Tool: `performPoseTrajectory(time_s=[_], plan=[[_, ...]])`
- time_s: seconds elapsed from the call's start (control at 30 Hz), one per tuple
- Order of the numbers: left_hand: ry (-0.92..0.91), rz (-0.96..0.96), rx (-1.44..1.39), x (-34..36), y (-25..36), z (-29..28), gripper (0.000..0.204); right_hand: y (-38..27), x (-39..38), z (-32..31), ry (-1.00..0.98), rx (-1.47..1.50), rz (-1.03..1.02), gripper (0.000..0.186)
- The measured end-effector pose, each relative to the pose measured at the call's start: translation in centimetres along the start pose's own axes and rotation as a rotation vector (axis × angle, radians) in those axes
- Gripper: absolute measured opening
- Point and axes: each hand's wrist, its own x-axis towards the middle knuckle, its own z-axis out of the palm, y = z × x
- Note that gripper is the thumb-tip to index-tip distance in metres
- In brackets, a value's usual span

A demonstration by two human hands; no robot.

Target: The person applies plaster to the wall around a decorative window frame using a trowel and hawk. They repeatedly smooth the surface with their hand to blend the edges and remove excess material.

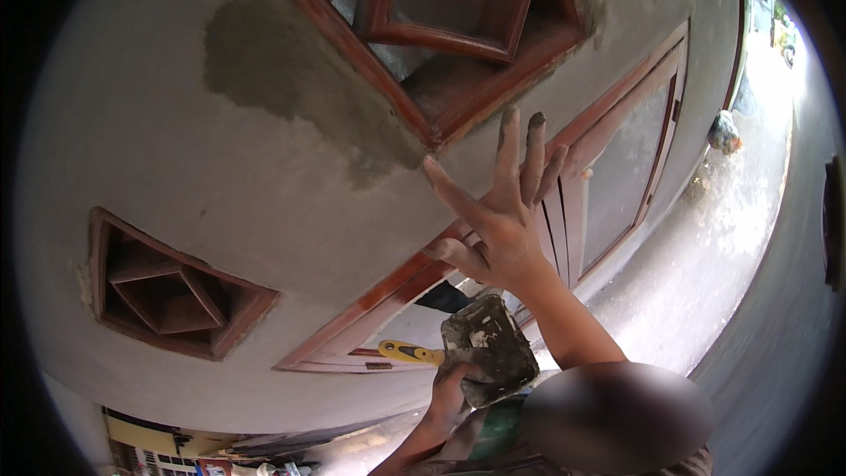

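My right hand (pixel 509 229) is raised to the grey wall, fingers spread, their tips smeared with grey mortar. Its index fingertip is at the lower corner of a red-brown wooden window frame (pixel 352 57), touching or very close to it. A dark, damp mortar patch (pixel 291 79) runs along the wall beside that frame. Lower down, my left hand (pixel 451 388) grips a dark, mortar-caked square tub (pixel 493 348). A tool with a yellow handle (pixel 410 353) sticks out over the tub's side; its blade cannot be made out.
A smaller diamond-patterned wooden opening (pixel 181 300) is set in the wall at lower left. Below my right hand are wooden door leaves with pale panels (pixel 630 167). A bright paved alley (pixel 696 247) runs along the right, with a filled bag (pixel 724 134) by the wall. Assorted items lie at bottom left.
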Motion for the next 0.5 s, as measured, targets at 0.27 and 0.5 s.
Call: performPoseTrajectory(time_s=[0.27, 0.5], plan=[[-0.151, 0.050, 0.063, 0.9, -0.3, -0.8, 0.038, -2.3, 3.0, 0.2, -0.019, 0.110, 0.041, 0.082], [-0.029, 0.117, 0.303, -0.5, 0.5, 0.8, 0.024, 0.4, 3.0, -0.4, 0.063, 0.145, -0.062, 0.083]])
